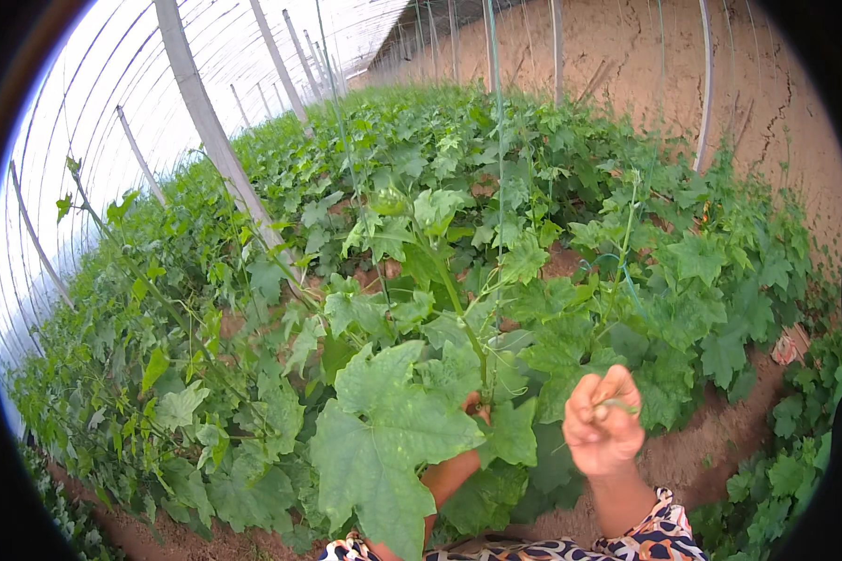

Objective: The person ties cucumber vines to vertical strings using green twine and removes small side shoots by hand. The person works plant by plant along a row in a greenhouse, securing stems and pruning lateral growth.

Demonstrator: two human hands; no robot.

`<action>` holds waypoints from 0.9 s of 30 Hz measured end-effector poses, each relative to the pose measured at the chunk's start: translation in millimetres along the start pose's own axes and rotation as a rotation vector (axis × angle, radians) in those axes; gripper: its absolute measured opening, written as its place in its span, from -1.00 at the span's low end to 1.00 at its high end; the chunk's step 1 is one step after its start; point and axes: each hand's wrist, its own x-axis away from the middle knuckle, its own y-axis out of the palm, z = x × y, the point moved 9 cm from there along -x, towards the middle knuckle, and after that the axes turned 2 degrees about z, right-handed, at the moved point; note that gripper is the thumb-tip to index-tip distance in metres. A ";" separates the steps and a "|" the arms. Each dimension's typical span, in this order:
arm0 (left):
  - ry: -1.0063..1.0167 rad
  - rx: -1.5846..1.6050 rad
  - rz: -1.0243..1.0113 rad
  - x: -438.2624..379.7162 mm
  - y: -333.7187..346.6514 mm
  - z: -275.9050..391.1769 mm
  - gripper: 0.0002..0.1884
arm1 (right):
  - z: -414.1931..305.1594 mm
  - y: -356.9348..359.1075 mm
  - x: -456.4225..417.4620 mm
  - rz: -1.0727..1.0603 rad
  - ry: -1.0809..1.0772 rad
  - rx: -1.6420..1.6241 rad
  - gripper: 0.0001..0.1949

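Note:
In front of me a climbing vine stem (456, 298) rises, with lobed leaves, curling tendrils and a bud cluster (390, 202) near its tip. My left hand (478, 408) holds this stem low down, its fingertips showing at the stem. A broad leaf (386, 435) covers most of that hand and part of the forearm. To the right, my right hand (603, 424) is raised apart from the stem, fingers curled. A small pale green plant piece (616, 404) is pinched in it; whether it is a tendril or a shoot I cannot tell.
Dense vines (421, 151) fill the greenhouse. Green strings (499, 140) hang down among them. A leaning post (210, 133) stands left, under the ribbed translucent cover (98, 77). A cracked earthen wall (772, 91) runs along the right. Bare soil (702, 435) shows at lower right.

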 end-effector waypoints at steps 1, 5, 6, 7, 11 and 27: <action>0.076 -0.141 -0.030 -1.1 -0.8 16.2 -0.76 | -0.8 6.2 -0.3 -0.013 0.047 -0.022 -0.87; 0.011 -0.310 -0.058 2.7 -20.4 -6.9 -0.80 | 24.9 -19.3 -4.5 0.166 0.229 0.043 -0.73; -0.061 -0.268 -0.038 3.1 -21.0 -11.6 -0.81 | 27.0 -22.2 -7.1 0.174 0.239 0.040 -0.71; -0.105 -0.208 -0.040 5.8 -17.6 -11.3 -0.81 | 28.9 -18.7 -10.1 0.155 0.261 0.052 -0.72; -0.559 0.222 -0.277 7.7 -3.4 -31.3 -0.81 | 31.0 -11.1 -23.6 0.112 0.336 0.116 -0.71; -0.541 0.140 -0.429 7.6 -11.2 -22.1 -0.74 | 52.3 6.6 -39.0 0.004 0.282 0.572 -0.73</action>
